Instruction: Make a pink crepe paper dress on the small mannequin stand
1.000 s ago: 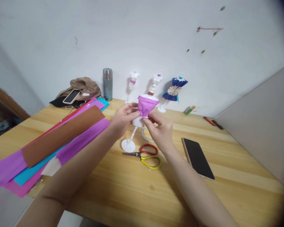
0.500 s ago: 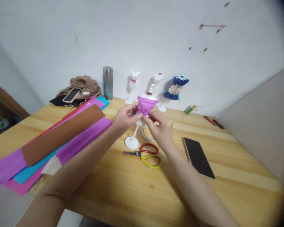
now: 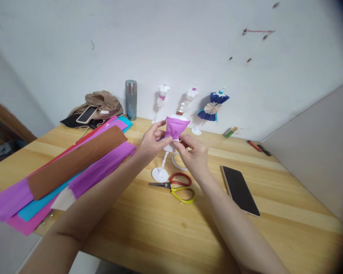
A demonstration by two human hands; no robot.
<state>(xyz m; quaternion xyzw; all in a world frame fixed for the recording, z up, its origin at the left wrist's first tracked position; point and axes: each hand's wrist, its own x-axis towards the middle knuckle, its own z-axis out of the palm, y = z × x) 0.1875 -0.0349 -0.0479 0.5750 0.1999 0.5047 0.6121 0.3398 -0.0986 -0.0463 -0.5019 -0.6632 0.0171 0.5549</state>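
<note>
A small white mannequin (image 3: 169, 147) on a round-based stand (image 3: 160, 174) is tilted in front of me, with purple crepe paper (image 3: 176, 126) wrapped round its torso and gathered at the waist. A brown band (image 3: 179, 113) circles its neck. My left hand (image 3: 153, 140) grips the waist from the left, its thumb pressed on the gathers and its forefinger lifted off. From the right, my right hand (image 3: 194, 154) pinches the same waist between thumb and fingers. Scissors (image 3: 171, 186) with one red and one yellow handle lie below, beside a white tape roll (image 3: 177, 161).
Long crepe paper strips (image 3: 77, 163) in several colours are piled at left. Behind stand a grey flask (image 3: 131, 99), two white mannequins (image 3: 162, 93) and one in a navy paper dress (image 3: 213, 107). A large phone (image 3: 240, 190) lies at right; a smaller phone (image 3: 87, 114) rests near brown cloth (image 3: 104, 102).
My left forefinger has lifted away from the purple paper. The mannequin is tipped slightly further, while both hands keep their place at its waist.
</note>
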